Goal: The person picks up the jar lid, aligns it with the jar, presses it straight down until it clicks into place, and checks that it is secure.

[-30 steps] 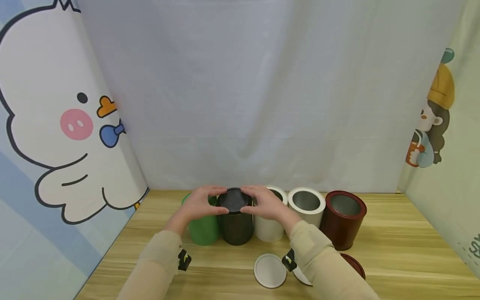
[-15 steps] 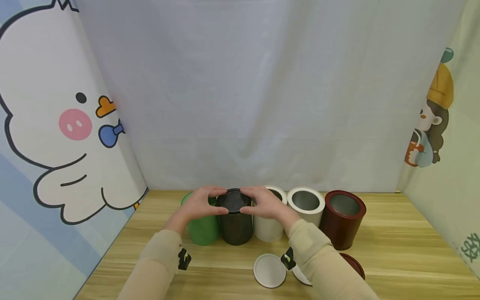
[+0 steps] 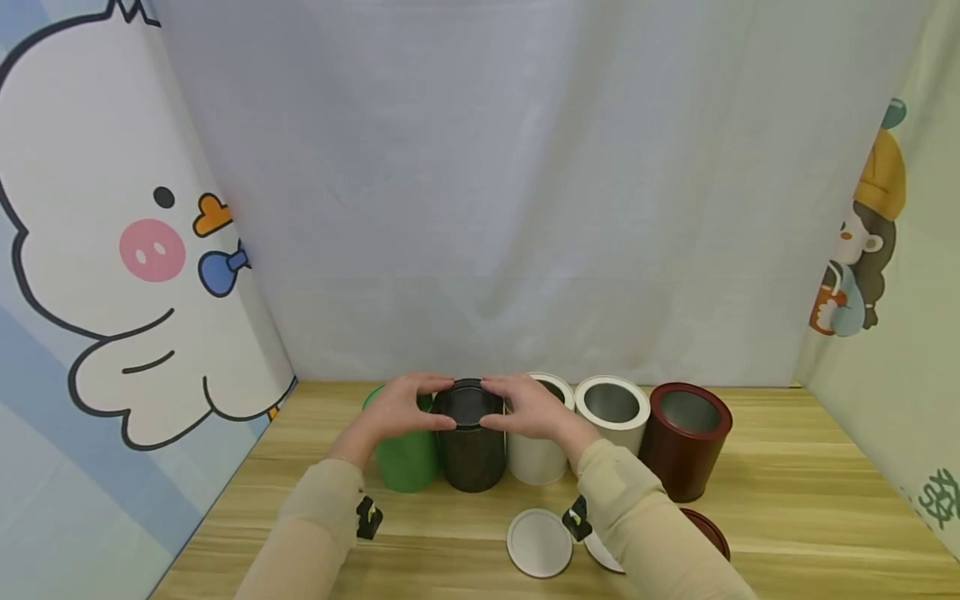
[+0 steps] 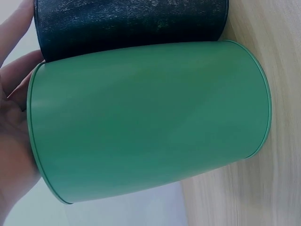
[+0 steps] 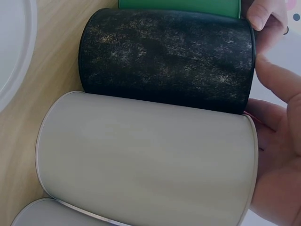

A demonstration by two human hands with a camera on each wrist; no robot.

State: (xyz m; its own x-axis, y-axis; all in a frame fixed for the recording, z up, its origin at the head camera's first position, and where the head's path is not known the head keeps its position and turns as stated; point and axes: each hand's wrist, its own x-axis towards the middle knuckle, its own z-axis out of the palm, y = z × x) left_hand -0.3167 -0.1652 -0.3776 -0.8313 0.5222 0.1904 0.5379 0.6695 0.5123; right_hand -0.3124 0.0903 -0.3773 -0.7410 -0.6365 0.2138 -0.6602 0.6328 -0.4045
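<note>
A black cylindrical tin (image 3: pixel 471 462) stands upright with a dark round lid (image 3: pixel 468 405) on its top. My left hand (image 3: pixel 395 408) holds the lid's left edge, and my right hand (image 3: pixel 542 407) its right edge, thumbs in front and fingers behind. To the left, touching the black tin, is a green tin (image 4: pixel 150 117); its top is mostly hidden by my left hand. A cream tin (image 5: pixel 146 157) stands close on the right, below my right hand, its opening partly covered.
An open white tin (image 3: pixel 612 405) and an open dark red tin (image 3: pixel 678 458) continue the row rightward. In front lie a white lid (image 3: pixel 539 543), another white lid (image 3: pixel 602 553) and a dark red lid (image 3: pixel 707 533), the latter two partly under my right sleeve. A grey curtain (image 3: pixel 480 208) hangs behind.
Both hands stay at the rim of the black tin. The dark lid appears very slightly lower; the other tins and lids have not moved.
</note>
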